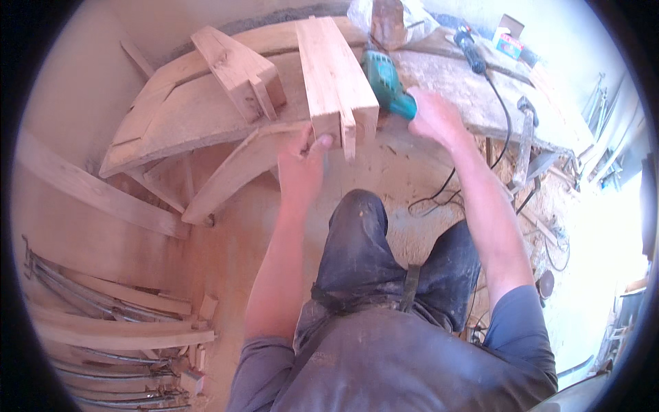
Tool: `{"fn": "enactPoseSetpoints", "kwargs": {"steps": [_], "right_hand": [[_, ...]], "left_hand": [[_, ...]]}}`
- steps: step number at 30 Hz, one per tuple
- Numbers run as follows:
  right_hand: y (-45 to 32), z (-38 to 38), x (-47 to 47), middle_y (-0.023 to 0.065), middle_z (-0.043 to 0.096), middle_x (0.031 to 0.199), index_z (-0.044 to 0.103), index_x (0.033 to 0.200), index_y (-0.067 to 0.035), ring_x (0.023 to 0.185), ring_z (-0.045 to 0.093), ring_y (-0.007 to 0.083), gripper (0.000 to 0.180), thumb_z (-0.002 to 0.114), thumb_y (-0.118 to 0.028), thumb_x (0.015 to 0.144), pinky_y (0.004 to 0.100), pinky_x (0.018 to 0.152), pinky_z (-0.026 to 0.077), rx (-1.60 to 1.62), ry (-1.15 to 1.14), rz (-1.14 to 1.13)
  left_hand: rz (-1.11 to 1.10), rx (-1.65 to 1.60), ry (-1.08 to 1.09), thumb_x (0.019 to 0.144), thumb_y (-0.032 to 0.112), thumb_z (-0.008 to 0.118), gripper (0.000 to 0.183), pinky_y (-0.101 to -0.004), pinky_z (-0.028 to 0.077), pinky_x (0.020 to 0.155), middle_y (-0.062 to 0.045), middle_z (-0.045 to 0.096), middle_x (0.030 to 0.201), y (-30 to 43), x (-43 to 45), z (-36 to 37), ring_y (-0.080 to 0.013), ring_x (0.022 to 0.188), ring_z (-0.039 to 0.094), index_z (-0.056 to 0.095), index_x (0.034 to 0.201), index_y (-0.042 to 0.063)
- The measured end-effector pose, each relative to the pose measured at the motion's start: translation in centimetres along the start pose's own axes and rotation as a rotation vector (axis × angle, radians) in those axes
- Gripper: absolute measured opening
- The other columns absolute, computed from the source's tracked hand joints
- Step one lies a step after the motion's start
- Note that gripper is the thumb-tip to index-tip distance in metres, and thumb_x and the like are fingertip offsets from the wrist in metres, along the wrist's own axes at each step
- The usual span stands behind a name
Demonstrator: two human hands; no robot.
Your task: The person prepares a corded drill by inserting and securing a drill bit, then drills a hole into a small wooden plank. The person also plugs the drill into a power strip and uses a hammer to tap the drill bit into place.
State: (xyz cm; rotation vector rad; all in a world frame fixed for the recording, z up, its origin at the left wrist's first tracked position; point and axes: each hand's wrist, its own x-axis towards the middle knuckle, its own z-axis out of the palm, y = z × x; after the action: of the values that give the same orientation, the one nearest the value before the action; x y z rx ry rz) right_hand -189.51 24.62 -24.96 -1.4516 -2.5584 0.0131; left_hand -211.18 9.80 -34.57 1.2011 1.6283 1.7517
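A thick, light wooden beam with a projecting tenon at its near end lies across the workbench. My left hand grips the near end of this beam at its left corner, with the thumb on the end face. A green power drill is held in my right hand by its handle, close along the beam's right side. Its chuck points away from me; whether a bit touches anything cannot be seen. To the left rests a second beam, also with a tenon at its near end.
On the right of the bench are a corded tool, a hammer and a small box. Clear plastic wrap surrounds a brown block at the back. A black cord hangs towards the floor. Clamps and boards lie at lower left.
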Motion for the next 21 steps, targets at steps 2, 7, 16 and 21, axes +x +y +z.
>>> {"fn": "enactPoseSetpoints", "kwargs": {"steps": [2, 7, 16, 21], "right_hand": [[-0.3, 0.2, -0.3, 0.0219, 0.071, 0.105, 0.064, 0.127, -0.015, 0.1, 0.068, 0.0418, 0.053, 0.063, -0.007, 0.075, 0.0509, 0.085, 0.055, 0.047, 0.044, 0.053], [1.5, 1.3, -2.8, 0.0264, 0.071, 0.103, 0.06, 0.135, -0.019, 0.098, 0.069, 0.0427, 0.065, 0.063, -0.005, 0.072, 0.0509, 0.083, 0.055, 0.105, 0.234, -0.046], [1.7, 3.3, -13.1, 0.0156, 0.07, 0.113, 0.047, 0.148, -0.003, 0.098, 0.068, 0.0222, 0.082, 0.063, 0.001, 0.068, 0.0322, 0.089, 0.051, 0.622, 0.394, 0.082], [0.9, 5.8, -18.7, 0.009, 0.067, 0.111, 0.05, 0.141, 0.004, 0.096, 0.063, 0.0175, 0.071, 0.064, -0.002, 0.072, 0.0303, 0.091, 0.049, 0.825, 0.521, 0.155]], "left_hand": [[-0.015, 0.033, 0.016, 0.094, 0.025, 0.073, 0.055, -0.0297, 0.05, 0.089, -0.012, 0.073, 0.114, 0.4, -0.1, -0.3, -0.0126, 0.1, 0.064, 0.059, 0.138, -0.005], [-0.003, 0.067, 0.052, 0.092, 0.026, 0.076, 0.053, -0.0304, 0.051, 0.085, -0.013, 0.073, 0.107, 0.9, -0.7, 0.1, -0.0147, 0.093, 0.064, 0.062, 0.136, 0.0], [-0.057, 0.084, 0.055, 0.087, 0.032, 0.081, 0.06, -0.0323, 0.05, 0.079, -0.012, 0.072, 0.097, 1.1, -0.2, 1.3, -0.0172, 0.085, 0.063, 0.064, 0.133, -0.002], [0.155, 0.096, 0.056, 0.087, 0.031, 0.08, 0.056, -0.0342, 0.051, 0.079, -0.017, 0.072, 0.096, 1.1, 0.4, 3.3, -0.0196, 0.086, 0.065, 0.066, 0.131, -0.001]]}}
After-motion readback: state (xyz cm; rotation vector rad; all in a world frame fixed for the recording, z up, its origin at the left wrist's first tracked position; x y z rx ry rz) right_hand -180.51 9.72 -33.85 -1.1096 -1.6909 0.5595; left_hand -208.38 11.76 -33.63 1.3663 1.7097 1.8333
